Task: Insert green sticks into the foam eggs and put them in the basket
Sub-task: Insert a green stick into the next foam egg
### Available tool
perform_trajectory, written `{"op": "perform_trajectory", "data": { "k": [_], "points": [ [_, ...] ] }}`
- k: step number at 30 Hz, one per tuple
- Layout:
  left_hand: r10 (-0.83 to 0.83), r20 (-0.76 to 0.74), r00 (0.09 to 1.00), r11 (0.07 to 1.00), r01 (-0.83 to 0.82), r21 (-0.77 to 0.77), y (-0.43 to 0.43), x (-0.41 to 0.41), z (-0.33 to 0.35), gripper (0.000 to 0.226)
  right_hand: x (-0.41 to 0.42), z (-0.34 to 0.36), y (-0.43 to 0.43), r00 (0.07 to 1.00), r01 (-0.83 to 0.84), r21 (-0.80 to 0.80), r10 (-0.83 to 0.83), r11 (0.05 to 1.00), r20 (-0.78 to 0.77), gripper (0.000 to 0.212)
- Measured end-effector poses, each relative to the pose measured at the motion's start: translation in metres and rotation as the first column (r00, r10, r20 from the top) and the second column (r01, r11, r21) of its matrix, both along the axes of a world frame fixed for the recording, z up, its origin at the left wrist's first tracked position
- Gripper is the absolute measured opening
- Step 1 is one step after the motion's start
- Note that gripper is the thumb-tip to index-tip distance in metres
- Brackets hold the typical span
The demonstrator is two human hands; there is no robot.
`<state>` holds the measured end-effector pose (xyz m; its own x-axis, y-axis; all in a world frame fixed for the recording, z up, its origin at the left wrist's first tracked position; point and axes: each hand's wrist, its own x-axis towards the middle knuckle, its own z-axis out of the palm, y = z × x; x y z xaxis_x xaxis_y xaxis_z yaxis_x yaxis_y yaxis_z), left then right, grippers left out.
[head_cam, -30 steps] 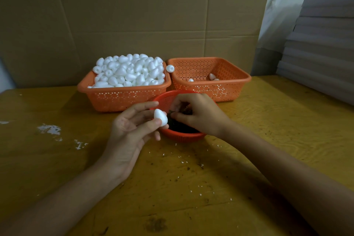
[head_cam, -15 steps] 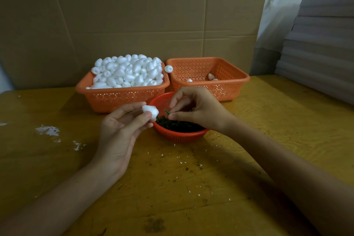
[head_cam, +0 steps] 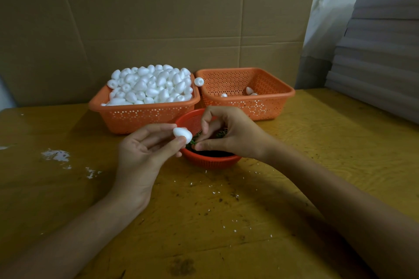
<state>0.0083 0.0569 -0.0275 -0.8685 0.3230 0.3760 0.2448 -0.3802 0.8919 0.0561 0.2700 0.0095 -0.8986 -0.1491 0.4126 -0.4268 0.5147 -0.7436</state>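
While your left hand point(head_cam: 145, 149) pinches the egg point(head_cam: 182, 135), its long axis runs toward your right hand point(head_cam: 229, 136), just beside. That one seems to pinch a stick point(head_cam: 193, 142).

Brown cardboard sheets point(head_cam: 158, 18) standing along the far edge of a worn yellow wooden table point(head_cam: 340, 131), grey boards point(head_cam: 381, 52) lying stacked at its right edge, white plastic sheeting point(head_cam: 335, 7) hanging behind, dim light falling

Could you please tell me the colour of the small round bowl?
The small round perforated plastic bowl is red, seen best in the head view.
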Motion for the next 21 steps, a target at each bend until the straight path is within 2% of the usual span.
{"op": "perform_trajectory", "data": {
  "k": [10,16,21],
  "points": [
    [0.043,-0.124,0.991,0.995,-0.053,-0.080,0.0010,0.0018,-0.0017,0.028,0.0010,0.0011,-0.0033,0.995,-0.023,-0.110,0.033,0.994,0.093,0.037],
    [0.081,-0.111,0.991,0.994,-0.089,-0.070,-0.0002,0.0004,-0.0026,0.026,-0.0004,0.0024,-0.0076,0.995,0.006,-0.099,0.004,0.995,0.098,0.041],
    [0.076,-0.142,0.987,0.994,-0.087,-0.070,0.0008,0.0018,-0.0028,0.025,0.0006,0.0051,-0.0065,0.990,0.058,-0.214,-0.029,0.975,0.135,0.040]
  ]
}}
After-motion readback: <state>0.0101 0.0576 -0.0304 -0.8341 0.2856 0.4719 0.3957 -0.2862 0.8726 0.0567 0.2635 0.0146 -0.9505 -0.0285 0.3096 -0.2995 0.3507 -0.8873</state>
